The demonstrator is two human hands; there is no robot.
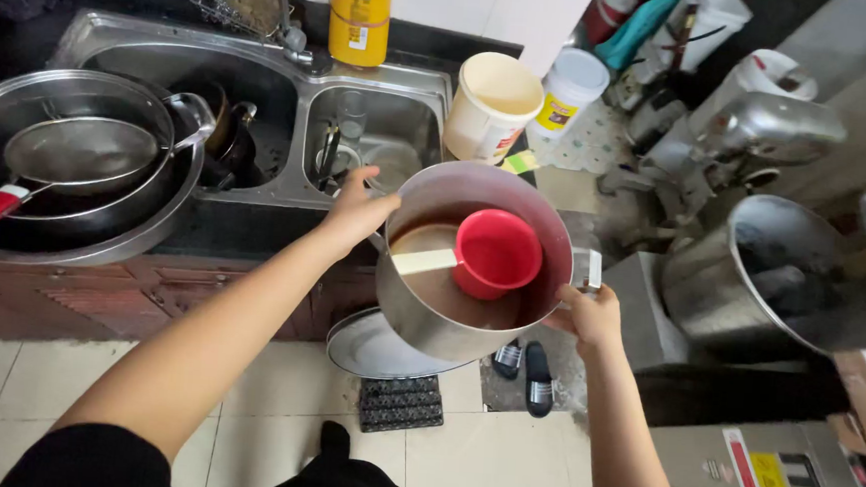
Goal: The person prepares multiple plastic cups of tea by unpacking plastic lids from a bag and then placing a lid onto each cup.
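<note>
Nearest, the right hand (592, 316) has its fingers clamped on the right rim of a steel pot (418, 318), held in the air over the tiled floor (34, 380) in front of the counter. The left hand (357, 212) grips the pot's left rim, fingers curled around the edge. The pot tilts toward the camera and holds brown liquid with a red scoop (498, 252) resting inside, its pale handle pointing left. Just below the pot a round lid (361, 349) leans by the cabinet, with black slippers (528, 370) on the floor beside it. Beyond lies a double sink (301, 105), stacked pans (67, 166) to its left, a cream bucket (492, 102) to its right, and a yellow bottle (359, 13) behind.
</note>
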